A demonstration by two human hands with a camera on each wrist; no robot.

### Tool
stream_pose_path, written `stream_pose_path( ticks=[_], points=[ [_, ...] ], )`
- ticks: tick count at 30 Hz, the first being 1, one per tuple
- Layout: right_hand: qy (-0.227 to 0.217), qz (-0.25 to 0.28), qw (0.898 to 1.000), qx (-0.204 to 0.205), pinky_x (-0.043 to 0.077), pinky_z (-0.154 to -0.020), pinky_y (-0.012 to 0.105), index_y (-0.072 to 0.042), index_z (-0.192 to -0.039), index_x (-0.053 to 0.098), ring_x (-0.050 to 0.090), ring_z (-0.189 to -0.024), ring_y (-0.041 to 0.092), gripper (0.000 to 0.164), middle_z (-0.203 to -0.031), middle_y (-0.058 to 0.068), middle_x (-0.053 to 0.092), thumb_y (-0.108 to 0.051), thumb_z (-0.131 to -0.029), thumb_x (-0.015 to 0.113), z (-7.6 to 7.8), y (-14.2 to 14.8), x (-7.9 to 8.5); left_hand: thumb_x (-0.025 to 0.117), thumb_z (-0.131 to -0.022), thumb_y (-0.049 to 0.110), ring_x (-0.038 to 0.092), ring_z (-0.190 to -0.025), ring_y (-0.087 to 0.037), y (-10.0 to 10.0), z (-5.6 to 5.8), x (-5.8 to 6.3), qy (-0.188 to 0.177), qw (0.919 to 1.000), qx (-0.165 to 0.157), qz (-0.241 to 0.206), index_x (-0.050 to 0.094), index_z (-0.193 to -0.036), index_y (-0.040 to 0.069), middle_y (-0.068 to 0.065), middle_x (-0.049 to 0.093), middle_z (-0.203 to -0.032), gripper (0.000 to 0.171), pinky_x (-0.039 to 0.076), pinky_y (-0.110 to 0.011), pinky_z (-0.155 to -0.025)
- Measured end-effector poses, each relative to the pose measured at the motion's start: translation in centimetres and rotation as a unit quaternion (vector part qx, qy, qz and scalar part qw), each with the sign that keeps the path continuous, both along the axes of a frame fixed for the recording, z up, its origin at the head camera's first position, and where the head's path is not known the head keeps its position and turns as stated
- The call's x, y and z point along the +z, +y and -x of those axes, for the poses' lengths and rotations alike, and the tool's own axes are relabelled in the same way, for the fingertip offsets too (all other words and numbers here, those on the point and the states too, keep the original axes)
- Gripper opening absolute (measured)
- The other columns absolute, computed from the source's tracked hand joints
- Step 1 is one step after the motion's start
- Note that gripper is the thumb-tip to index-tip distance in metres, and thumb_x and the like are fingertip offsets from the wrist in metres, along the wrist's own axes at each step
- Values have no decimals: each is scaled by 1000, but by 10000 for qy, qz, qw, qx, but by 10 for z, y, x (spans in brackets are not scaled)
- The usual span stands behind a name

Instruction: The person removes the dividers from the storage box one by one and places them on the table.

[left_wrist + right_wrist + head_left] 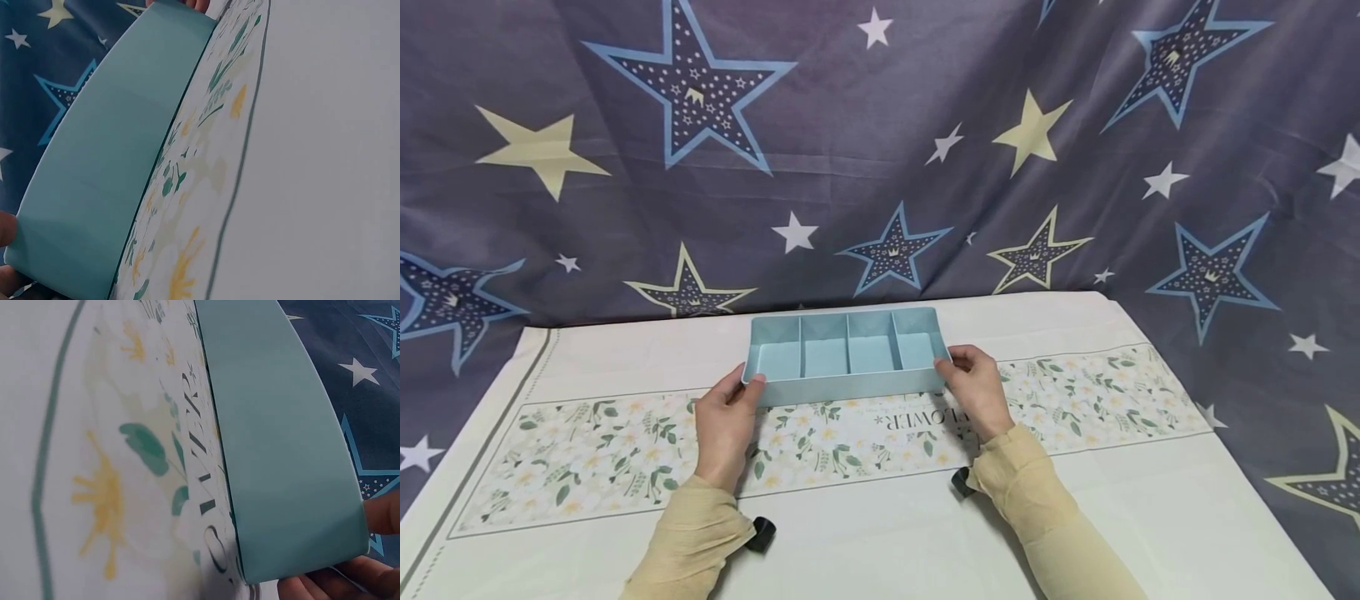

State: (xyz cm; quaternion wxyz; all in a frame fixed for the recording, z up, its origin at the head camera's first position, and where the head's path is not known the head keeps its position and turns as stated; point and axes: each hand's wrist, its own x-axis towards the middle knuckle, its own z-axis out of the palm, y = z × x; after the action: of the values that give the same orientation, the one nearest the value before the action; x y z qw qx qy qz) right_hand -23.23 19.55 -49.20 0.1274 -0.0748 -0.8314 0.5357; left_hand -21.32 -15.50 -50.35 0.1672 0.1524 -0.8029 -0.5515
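A light blue divided storage tray (pixel 850 386) lies crosswise at the back of the table, its several open compartments showing bare bottoms in the head view. My left hand (pixel 724 429) grips its left end, thumb at the front corner. At the opposite end my right hand (pixel 979 393) holds the right corner, thumb on the rim and fingers around the outside. Both wrist views show the tray's long smooth front wall (pixel 106 150) close up. Fingertips (pixel 337 584) of the right hand curl under the tray's end in the right wrist view.
Under the tray spreads a white tablecloth (pixel 865 533) with a floral band (pixel 602 458) and printed lettering. A dark star-patterned curtain (pixel 850 167) hangs right behind the table and down its right side. Black wrist pieces (pixel 762 535) sit at both sleeve cuffs.
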Motion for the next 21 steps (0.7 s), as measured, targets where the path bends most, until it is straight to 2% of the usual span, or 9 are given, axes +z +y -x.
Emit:
stream_pose_path(
  ticks=[8, 16, 21],
  points=[
    [68, -29, 10000, -40, 52, -63, 32, -23, -97, 58, 54, -78, 11, 22, -89, -2, 58, -38, -81, 64, -1, 0, 3, 51, -80, 63, 49, -101, -5, 1, -1, 3, 90, 9996, -25, -274, 54, -118, 34, 3, 57, -119, 48, 44, -34, -89],
    [21, -110, 9999, -89, 52, -63, 31, -22, -98, 58, 54, -77, 11, 23, -89, -2, 57, -37, -82, 63, 0, 0, 1, 48, -83, 61, 50, -96, -3, 0, -1, 1, 86, 10000, -4, -18, 54, -118, 34, 4, 59, -115, 45, 45, -32, -85],
    [41, -171, 9997, -156, 52, -62, 31, -22, -98, 58, 54, -77, 11, 22, -89, -2, 57, -36, -82, 63, 0, 0, 1, 49, -85, 56, 51, -100, -8, 0, -3, 8, 172, 9996, -241, 26, 53, -122, 29, 0, 58, -118, 46, 46, -36, -86]
  ],
)
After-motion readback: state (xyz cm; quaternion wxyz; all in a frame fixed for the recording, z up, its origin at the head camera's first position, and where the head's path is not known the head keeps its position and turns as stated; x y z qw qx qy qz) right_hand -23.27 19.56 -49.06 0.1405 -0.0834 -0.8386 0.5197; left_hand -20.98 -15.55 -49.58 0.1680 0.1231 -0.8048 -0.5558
